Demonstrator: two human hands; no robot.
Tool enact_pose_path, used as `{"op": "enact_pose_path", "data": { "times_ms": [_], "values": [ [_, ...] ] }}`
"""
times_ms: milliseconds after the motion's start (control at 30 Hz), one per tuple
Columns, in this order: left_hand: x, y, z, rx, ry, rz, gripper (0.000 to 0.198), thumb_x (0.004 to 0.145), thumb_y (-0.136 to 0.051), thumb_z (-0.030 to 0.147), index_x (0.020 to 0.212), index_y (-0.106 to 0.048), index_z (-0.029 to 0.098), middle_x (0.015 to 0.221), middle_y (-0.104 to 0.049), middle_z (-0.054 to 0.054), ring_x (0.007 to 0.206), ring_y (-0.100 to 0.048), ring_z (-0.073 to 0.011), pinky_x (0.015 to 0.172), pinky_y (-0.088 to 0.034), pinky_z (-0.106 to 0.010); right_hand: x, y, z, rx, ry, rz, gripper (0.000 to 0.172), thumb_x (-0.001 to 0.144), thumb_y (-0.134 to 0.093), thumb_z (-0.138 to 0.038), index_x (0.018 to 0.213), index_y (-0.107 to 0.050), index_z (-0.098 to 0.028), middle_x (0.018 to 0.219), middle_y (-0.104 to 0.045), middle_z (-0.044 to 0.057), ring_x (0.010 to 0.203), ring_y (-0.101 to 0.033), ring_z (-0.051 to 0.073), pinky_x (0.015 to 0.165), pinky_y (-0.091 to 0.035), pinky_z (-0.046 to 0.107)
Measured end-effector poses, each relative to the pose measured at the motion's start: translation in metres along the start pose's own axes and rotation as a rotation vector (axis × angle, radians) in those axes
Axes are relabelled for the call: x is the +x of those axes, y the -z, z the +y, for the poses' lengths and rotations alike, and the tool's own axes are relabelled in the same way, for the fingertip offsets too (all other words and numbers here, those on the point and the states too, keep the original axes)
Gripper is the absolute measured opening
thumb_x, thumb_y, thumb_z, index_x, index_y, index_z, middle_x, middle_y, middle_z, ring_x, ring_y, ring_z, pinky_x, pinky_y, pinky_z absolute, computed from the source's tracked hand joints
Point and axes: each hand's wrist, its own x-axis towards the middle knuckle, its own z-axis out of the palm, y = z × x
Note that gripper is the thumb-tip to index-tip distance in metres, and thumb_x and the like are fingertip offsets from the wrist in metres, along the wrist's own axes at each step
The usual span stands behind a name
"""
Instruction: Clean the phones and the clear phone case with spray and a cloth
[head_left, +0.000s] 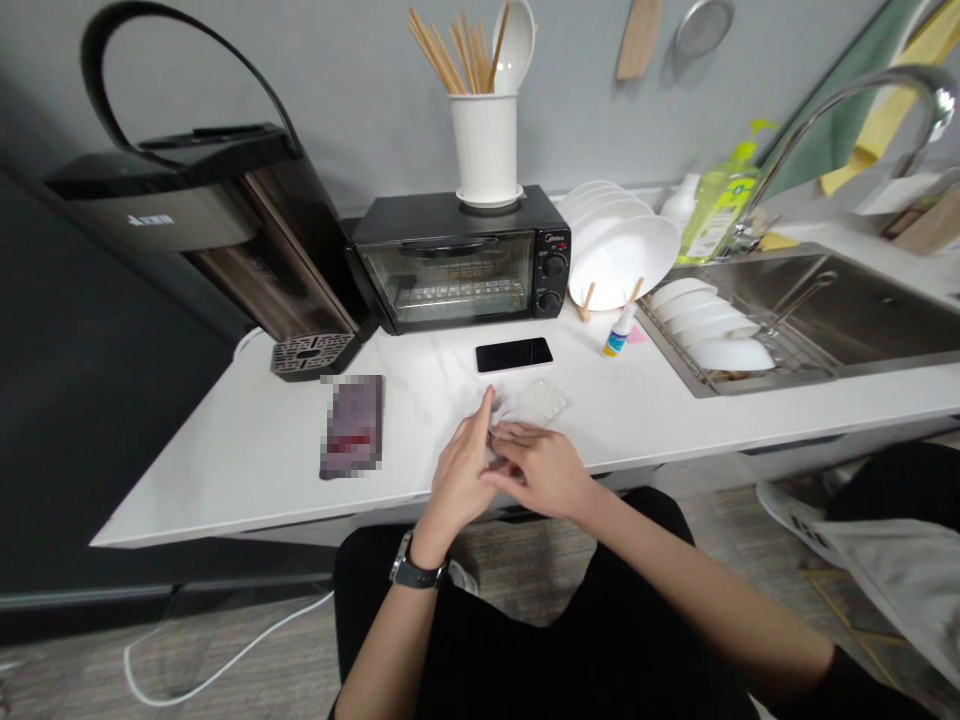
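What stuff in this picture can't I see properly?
All in the head view:
Anything between the left hand and right hand: the hands themselves cover it.
The dark flat item's surface: blurred by blocky pixels.
The small white bottle's label: print too small to read.
The chopsticks' lower ends: hidden inside the white holder.
The sink's far right end: cut off by the picture's right edge.

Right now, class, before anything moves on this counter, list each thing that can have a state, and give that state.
Toaster oven: door shut.
Phone: lying flat, screen dark.
Small bottle: standing.
Soap bottle: standing, pump top on.
White holder: upright, filled with chopsticks and a spoon.
Large plates: propped on edge.
Clear flat item: lying on the counter.
Left hand, right hand: together; grip unclear.
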Motion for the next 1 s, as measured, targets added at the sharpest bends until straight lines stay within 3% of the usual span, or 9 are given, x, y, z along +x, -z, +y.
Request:
{"op": "enact_pose_path", "data": {
  "times_ms": [67, 167, 267, 400, 533, 633, 767, 900, 1000],
  "values": [
    [0.0, 0.0, 0.0, 0.012, 0.017, -0.004, 0.101, 0.09, -0.069, 0.029, 0.169, -0.005, 0.027, 0.16, -0.047, -0.015, 0.14, -0.052, -0.0306, 0.114, -0.046, -0.046, -0.009, 0.005, -0.001, 0.052, 0.03, -0.024, 0.055, 0.101, -0.052, -0.063, 0.123, -0.073, -0.017, 0.131, -0.074, 0.014, 0.125, -0.069, 0.026, 0.114, -0.05, 0.041],
    [0.002, -0.001, 0.003, 0.022, 0.051, 0.014, 0.105, 0.089, -0.074, 0.036, 0.168, -0.006, 0.03, 0.159, -0.049, -0.013, 0.139, -0.053, -0.0307, 0.115, -0.045, -0.047, -0.023, 0.024, 0.03, -0.012, -0.047, -0.025, 0.042, 0.106, -0.05, -0.054, 0.121, -0.075, -0.023, 0.127, -0.076, 0.008, 0.118, -0.073, 0.025, 0.112, -0.051, 0.043],
    [0.004, -0.003, 0.005, 0.016, 0.046, 0.02, 0.106, 0.088, -0.075, 0.035, 0.168, -0.005, 0.034, 0.162, -0.047, -0.01, 0.14, -0.054, -0.0289, 0.117, -0.043, -0.046, -0.021, 0.032, 0.056, -0.153, -0.176, 0.028, 0.04, 0.108, -0.048, -0.047, 0.12, -0.075, -0.02, 0.125, -0.077, 0.011, 0.112, -0.075, 0.027, 0.107, -0.054, 0.045],
    [0.003, -0.001, 0.002, -0.006, 0.026, 0.008, 0.102, 0.09, -0.073, 0.034, 0.168, -0.008, 0.032, 0.163, -0.045, -0.011, 0.141, -0.053, -0.0281, 0.117, -0.043, -0.045, -0.002, 0.01, 0.029, -0.128, -0.11, 0.048, 0.058, 0.102, -0.053, -0.059, 0.129, -0.07, -0.011, 0.134, -0.071, 0.02, 0.128, -0.067, 0.032, 0.108, -0.054, 0.044],
    [0.0, 0.001, 0.001, 0.009, 0.021, -0.019, 0.098, 0.09, -0.071, 0.029, 0.168, -0.012, 0.027, 0.159, -0.048, -0.015, 0.14, -0.053, -0.0293, 0.115, -0.045, -0.045, -0.008, 0.004, 0.002, 0.059, 0.05, -0.03, 0.058, 0.1, -0.054, -0.065, 0.128, -0.071, -0.018, 0.134, -0.073, 0.013, 0.131, -0.065, 0.027, 0.116, -0.048, 0.044],
    [0.0, 0.0, 0.003, 0.02, 0.056, -0.009, 0.101, 0.088, -0.074, 0.033, 0.168, -0.011, 0.03, 0.155, -0.053, -0.013, 0.137, -0.056, -0.029, 0.114, -0.046, -0.045, -0.024, 0.021, 0.027, 0.027, 0.004, -0.05, 0.045, 0.105, -0.05, -0.056, 0.125, -0.073, -0.023, 0.13, -0.075, 0.008, 0.126, -0.069, 0.026, 0.117, -0.047, 0.049],
    [0.002, -0.001, 0.007, 0.008, 0.036, 0.008, 0.104, 0.088, -0.076, 0.035, 0.167, -0.01, 0.034, 0.159, -0.05, -0.009, 0.139, -0.055, -0.0277, 0.117, -0.044, -0.046, -0.021, 0.032, 0.059, -0.157, -0.146, 0.008, 0.042, 0.108, -0.047, -0.047, 0.122, -0.074, -0.019, 0.127, -0.076, 0.012, 0.116, -0.074, 0.029, 0.112, -0.05, 0.051],
    [0.002, 0.001, 0.008, -0.004, 0.036, 0.006, 0.101, 0.089, -0.073, 0.031, 0.168, -0.011, 0.031, 0.158, -0.051, -0.012, 0.137, -0.056, -0.0285, 0.115, -0.046, -0.046, -0.004, 0.01, 0.023, -0.08, -0.055, 0.023, 0.061, 0.1, -0.056, -0.061, 0.131, -0.069, -0.01, 0.135, -0.07, 0.02, 0.132, -0.064, 0.032, 0.113, -0.051, 0.046],
    [0.001, 0.002, 0.008, 0.01, 0.054, -0.013, 0.101, 0.088, -0.073, 0.027, 0.168, -0.011, 0.028, 0.156, -0.052, -0.014, 0.135, -0.057, -0.0295, 0.113, -0.048, -0.046, -0.009, 0.005, 0.001, 0.069, 0.042, -0.008, 0.057, 0.1, -0.055, -0.064, 0.127, -0.072, -0.016, 0.133, -0.073, 0.014, 0.13, -0.066, 0.027, 0.116, -0.048, 0.043]
  ]
}}
